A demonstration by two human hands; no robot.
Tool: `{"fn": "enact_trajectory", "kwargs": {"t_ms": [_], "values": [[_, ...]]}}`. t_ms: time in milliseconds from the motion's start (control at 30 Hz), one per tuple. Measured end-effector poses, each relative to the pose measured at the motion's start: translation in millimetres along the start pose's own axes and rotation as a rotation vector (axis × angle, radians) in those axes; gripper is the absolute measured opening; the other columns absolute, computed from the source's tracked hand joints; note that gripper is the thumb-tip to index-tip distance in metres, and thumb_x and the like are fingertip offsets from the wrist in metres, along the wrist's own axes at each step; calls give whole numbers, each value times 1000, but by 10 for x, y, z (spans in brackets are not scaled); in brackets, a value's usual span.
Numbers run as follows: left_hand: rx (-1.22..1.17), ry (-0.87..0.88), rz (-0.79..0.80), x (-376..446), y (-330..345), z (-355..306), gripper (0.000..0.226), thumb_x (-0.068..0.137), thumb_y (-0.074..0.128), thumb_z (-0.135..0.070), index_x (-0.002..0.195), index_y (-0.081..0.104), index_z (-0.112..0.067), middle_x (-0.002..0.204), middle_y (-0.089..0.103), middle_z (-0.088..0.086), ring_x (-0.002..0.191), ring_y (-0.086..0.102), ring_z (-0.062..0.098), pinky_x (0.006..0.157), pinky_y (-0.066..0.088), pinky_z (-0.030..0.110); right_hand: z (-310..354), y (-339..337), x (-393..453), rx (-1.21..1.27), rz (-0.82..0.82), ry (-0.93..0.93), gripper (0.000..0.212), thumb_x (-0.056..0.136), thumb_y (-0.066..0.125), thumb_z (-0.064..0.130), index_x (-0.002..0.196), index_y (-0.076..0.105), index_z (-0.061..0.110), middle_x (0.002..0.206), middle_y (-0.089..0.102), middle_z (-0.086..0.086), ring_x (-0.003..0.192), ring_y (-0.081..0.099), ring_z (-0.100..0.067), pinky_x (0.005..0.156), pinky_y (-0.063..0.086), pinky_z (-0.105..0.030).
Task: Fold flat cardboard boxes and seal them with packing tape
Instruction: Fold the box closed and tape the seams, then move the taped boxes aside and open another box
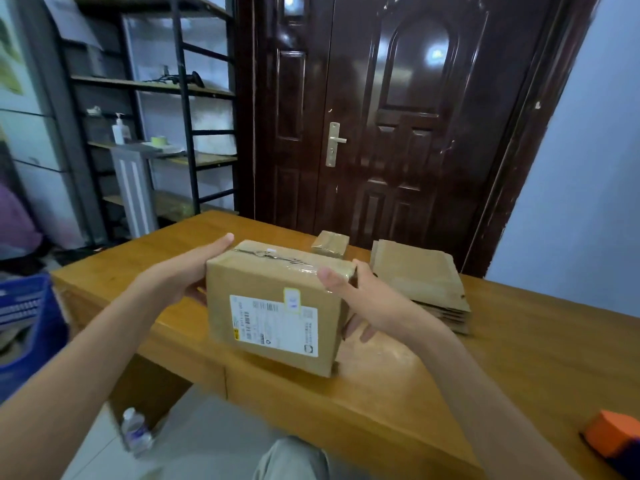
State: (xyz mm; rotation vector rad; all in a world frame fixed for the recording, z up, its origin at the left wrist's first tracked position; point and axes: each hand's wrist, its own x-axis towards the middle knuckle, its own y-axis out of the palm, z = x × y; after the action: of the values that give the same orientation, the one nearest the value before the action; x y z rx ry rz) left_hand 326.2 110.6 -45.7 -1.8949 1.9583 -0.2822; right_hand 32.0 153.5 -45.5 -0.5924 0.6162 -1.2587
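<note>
Head view looks down on two bare forearms reaching over the desk. The left hand [188,271] lies flat along the left side of a brown taped-up cardboard box with a white shipping label [277,306], its fingers straight and pressing the wall; the right hand [360,299] clasps the opposite side, thumb curled over the top right edge and the other fingers wrapped down the right wall. Between them the box is held tilted, label towards the person, and whether its lower edge touches the orange-brown wooden desk [519,341] or hangs just above it I cannot tell.

I'd judge it light and most likely empty. The corrugated walls look stiff enough to take a squeeze from both sides, though the clear glossy tape along the top seam is slick under a thumb, so the bare card of the side walls seems the better hold.

Just beside the right hand, further back, sits a stack of flat brown cardboard blanks [422,282], near enough that a careless swing of the box could knock it. Behind the box stands a small taped cardboard cube [330,243]. At the near right corner of the desk lies an orange and black object [613,441] (perhaps the tape dispenser, though it is cut off). A blue plastic crate [27,327] stands left of the desk, and a clear plastic bottle [135,431] on the floor.
</note>
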Motion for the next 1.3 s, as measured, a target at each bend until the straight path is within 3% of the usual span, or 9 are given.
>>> {"fn": "enact_trajectory", "kwargs": {"t_ms": [133, 300, 467, 600, 733, 933, 1067, 1167, 1300], "values": [[61, -69, 81, 261, 171, 236, 71, 104, 26, -71, 116, 75, -22, 95, 80, 15, 95, 75, 34, 73, 62, 43, -286, 161, 199, 25, 39, 83, 127, 71, 35, 101, 165, -10, 28, 148, 59, -1, 76, 77, -7, 70, 66, -35], [86, -102, 105, 465, 358, 428, 56, 107, 32, -65, 122, 71, -28, 113, 76, 16, 108, 70, 37, 81, 63, 46, -527, 289, 242, 88, 43, 129, 127, 66, 39, 105, 163, -11, 40, 128, 68, 12, 79, 77, -7, 75, 66, -39], [73, -47, 49, 526, 439, 482, 40, 112, 31, -50, 105, 67, -35, 106, 74, 2, 94, 66, 19, 67, 53, 32, -563, 406, 249, 118, 9, 115, 119, 70, 43, 101, 159, -14, 47, 137, 61, 16, 82, 75, -8, 75, 66, -36], [120, -21, 19, 563, 452, 524, 39, 113, 29, -45, 103, 65, -36, 106, 73, 9, 91, 66, 20, 66, 53, 31, -621, 454, 283, 185, 18, 86, 119, 70, 45, 101, 158, -15, 50, 154, 48, 15, 101, 71, -12, 76, 64, -31], [158, 4, 23, 614, 441, 529, 36, 114, 30, -40, 108, 65, -35, 105, 71, 9, 90, 66, 20, 63, 54, 30, -655, 521, 293, 261, 6, 91, 118, 64, 48, 104, 154, -14, 59, 155, 49, 15, 122, 65, -24, 98, 59, -49], [177, -19, -12, 745, 397, 485, 32, 113, 34, -37, 115, 66, -29, 102, 72, 9, 93, 69, 24, 63, 55, 32, -625, 582, 402, 267, -33, 82, 118, 61, 42, 108, 152, -14, 60, 154, 51, 13, 128, 60, -26, 102, 56, -54], [270, 10, -224, 942, 291, 466, 33, 109, 49, -32, 101, 77, -18, 78, 73, 4, 70, 67, 22, 51, 52, 29, -559, 649, 467, 234, -66, 120, 123, 58, 34, 111, 155, -16, 54, 168, 32, 11, 136, 55, -26, 104, 54, -54], [235, 84, -490, 900, 169, 387, 32, 108, 53, -33, 91, 76, -19, 81, 77, 3, 73, 73, 24, 67, 64, 42, -460, 772, 417, 184, -113, 151, 121, 67, 24, 108, 158, -24, 44, 175, 4, 12, 148, 42, -27, 113, 46, -52], [284, 104, -544, 578, 102, 336, 61, 100, 34, -76, 105, 64, -23, 98, 74, -1, 80, 74, 23, 75, 64, 51, -254, 1071, 397, 231, -122, 169, 118, 71, 14, 104, 158, -30, 38, 174, -9, 11, 150, 37, -31, 115, 41, -50]]}}
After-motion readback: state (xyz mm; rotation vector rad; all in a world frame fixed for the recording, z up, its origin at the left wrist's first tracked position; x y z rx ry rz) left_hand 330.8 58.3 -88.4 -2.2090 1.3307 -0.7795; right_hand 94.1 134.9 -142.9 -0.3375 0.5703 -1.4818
